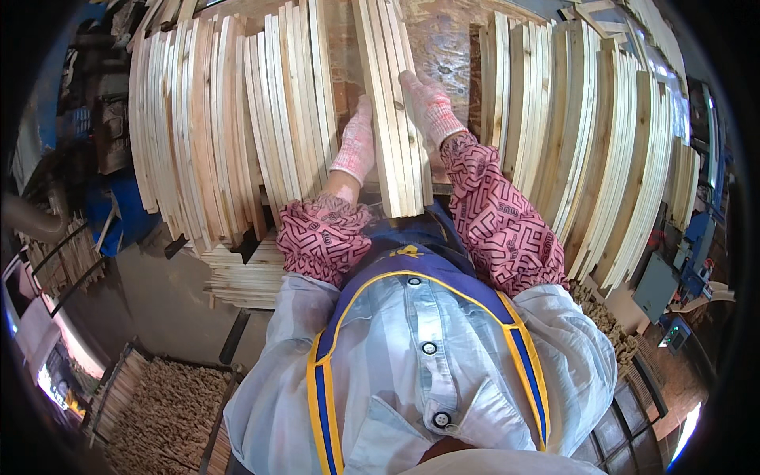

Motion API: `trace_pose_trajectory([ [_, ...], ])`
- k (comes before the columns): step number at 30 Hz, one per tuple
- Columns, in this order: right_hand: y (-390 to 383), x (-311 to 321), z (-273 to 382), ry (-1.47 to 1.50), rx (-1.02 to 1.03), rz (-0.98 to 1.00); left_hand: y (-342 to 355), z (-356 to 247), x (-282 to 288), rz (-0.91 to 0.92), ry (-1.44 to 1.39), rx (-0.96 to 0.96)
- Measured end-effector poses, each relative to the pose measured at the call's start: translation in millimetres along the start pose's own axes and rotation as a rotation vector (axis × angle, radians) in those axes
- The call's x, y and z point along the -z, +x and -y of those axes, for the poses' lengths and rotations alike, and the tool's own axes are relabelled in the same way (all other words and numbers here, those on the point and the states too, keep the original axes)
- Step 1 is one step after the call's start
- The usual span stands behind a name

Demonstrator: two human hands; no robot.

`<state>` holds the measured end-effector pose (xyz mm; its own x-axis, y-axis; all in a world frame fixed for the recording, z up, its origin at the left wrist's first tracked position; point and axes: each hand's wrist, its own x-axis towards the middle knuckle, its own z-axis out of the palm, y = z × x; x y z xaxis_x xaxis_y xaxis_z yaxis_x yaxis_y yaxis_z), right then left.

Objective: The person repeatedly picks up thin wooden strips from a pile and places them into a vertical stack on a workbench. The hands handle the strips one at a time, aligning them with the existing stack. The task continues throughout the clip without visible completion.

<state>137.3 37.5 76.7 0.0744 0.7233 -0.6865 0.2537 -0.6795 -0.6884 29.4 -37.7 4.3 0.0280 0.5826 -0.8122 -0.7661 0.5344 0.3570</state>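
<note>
A narrow bundle of pale wooden strips (389, 111) lies lengthwise in front of me, its near end close to my apron. My left hand (356, 142), in a pink-and-white knit glove, presses along the bundle's left side. Against its right side is my right hand (430, 104), gloved alike, with its fingers farther up. Between them the hands hold the strips together; the fingertips are partly hidden by the wood. Pink patterned sleeve covers reach over both forearms.
Rows of wooden strips stand on the left (214, 119) and on the right (570, 119) of a worn brown board (443, 47). More strips are stacked (245, 275) lower left. A bin of short wood pieces (162, 412) sits at bottom left. Blue machinery (697, 245) is at far right.
</note>
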Motion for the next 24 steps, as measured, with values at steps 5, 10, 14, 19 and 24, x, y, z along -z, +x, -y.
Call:
trace_pose_trajectory([
  [5,14.6,5.6,-49.7,-0.382,0.144,0.081,33.6,10.3,47.0,-0.243,1.159,-0.195],
  [10,-7.5,-7.6,-52.2,-0.8,0.256,-0.121,-9.3,10.7,17.4,-0.198,1.582,-0.114],
  [14,-18.8,-25.1,-46.7,-0.884,0.287,-0.183,-41.9,10.9,15.2,0.038,1.615,-0.266],
  [19,-7.8,4.0,-27.3,-0.664,0.283,-0.13,-3.0,44.6,95.7,0.067,0.737,-0.294],
  [24,-80.7,125.9,24.9,-0.583,0.215,-0.268,-6.4,61.0,79.3,0.088,0.778,-0.24],
])
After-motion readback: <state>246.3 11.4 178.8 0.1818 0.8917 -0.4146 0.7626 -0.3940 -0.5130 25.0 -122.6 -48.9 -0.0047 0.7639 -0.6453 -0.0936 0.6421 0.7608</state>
